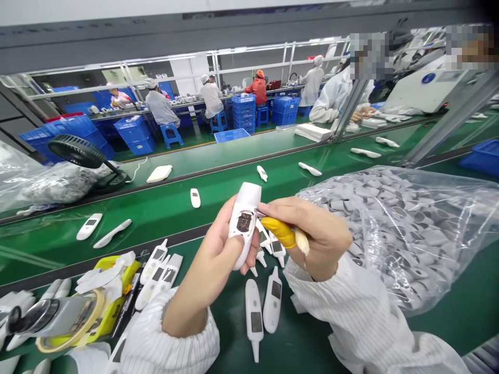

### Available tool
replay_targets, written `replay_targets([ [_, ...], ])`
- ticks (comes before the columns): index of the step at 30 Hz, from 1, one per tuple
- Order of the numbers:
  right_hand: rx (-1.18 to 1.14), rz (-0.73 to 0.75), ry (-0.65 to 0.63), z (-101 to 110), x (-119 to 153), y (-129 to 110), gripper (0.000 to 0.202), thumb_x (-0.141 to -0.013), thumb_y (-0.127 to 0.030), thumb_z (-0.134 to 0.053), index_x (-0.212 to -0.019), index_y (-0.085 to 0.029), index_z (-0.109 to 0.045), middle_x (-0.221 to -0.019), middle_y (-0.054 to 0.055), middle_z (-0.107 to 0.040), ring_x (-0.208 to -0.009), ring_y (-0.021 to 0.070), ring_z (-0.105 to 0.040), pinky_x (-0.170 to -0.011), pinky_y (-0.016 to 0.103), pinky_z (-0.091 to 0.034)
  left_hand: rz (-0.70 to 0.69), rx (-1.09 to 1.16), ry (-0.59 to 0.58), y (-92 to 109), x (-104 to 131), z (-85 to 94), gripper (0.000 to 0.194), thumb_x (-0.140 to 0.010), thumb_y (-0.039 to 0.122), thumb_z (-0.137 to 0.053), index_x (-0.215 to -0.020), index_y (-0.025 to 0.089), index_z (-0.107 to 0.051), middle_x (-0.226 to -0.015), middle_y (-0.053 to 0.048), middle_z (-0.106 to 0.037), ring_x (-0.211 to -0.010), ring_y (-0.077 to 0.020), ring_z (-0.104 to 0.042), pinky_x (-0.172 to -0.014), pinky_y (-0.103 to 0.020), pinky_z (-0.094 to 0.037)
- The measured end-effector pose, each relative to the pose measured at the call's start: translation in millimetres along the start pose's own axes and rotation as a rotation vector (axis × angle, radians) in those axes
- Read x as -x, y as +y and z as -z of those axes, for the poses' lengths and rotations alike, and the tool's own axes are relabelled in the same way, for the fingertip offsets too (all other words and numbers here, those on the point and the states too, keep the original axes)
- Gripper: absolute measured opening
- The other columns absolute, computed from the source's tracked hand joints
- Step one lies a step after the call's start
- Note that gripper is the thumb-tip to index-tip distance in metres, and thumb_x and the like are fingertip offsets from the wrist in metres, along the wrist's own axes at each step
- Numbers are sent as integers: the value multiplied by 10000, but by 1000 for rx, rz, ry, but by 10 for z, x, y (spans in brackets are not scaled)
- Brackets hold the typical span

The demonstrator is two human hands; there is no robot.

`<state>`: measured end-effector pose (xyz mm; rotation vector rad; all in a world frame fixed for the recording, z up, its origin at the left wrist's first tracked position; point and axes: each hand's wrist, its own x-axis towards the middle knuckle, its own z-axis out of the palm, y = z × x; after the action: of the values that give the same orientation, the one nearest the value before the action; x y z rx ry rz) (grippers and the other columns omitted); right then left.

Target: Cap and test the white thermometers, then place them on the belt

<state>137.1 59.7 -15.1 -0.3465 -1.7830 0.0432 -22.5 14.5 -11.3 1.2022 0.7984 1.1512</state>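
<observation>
My left hand (218, 244) is wrapped around a white ear thermometer (246, 200), tilted, with its thumb across the lower part. A dark opening with metallic parts shows in the thermometer's face. My right hand (312, 228) is closed at its right edge, thumb and fingers pinched close to the casing. A yellow finger cot (278, 232) covers one finger, and a pale cover (301, 241) shows beside it. What the right fingertips pinch, if anything, is hidden. Below lie two thermometers with small screens, a left one (254, 314) and a right one (273, 301). Several more lie behind my hands.
A clear bag (405, 234) of white-grey caps fills the right side. At left stand a yellow tray (125, 280), a tape roll (70, 332) and a bottle (54, 314). Thermometers lie along the green conveyor belt (156, 208). A black fan (80, 151) stands behind it; co-workers sit beyond.
</observation>
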Motion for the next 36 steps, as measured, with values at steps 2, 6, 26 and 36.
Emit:
replay_targets([
  [2,22,52,-8,5,10,-31,180,-940,-66,-561,-1068,-141,-662,-868,50,-731,-848,123,-698,-713,210,-565,-22,-43,44,4,14,-30,588,-918,119,-399,-1482,279,-349,-680,33,-553,-561,-91,-493,-555,-195,-473],
  [6,247,154,-89,-20,34,-72,85,-932,-100,-600,-995,-93,-656,-839,88,-723,-778,133,-682,-639,216,-544,-50,-139,185,-5,45,-96,613,-901,136,-453,-1482,305,-359,-673,39,-514,-532,-89,-457,-497,-178,-427],
  [26,-712,-874,-257,-121,11,176,429,-771,-451,-764,-1020,-176,-549,-718,-59,-494,-555,77,-493,-524,200,-441,-61,-432,345,-113,55,-258,620,-902,202,-481,-1486,347,-332,-1046,-43,-632,-755,-167,-602,-648,-270,-496],
  [36,976,-1073,-957,579,799,733,285,-873,32,-409,-1023,-56,-634,-1028,232,-639,-880,298,-691,-645,319,-446,-54,-76,240,-29,-86,0,622,-909,155,-405,-1495,295,-250,-820,9,-558,-591,-102,-465,-532,-216,-438],
])
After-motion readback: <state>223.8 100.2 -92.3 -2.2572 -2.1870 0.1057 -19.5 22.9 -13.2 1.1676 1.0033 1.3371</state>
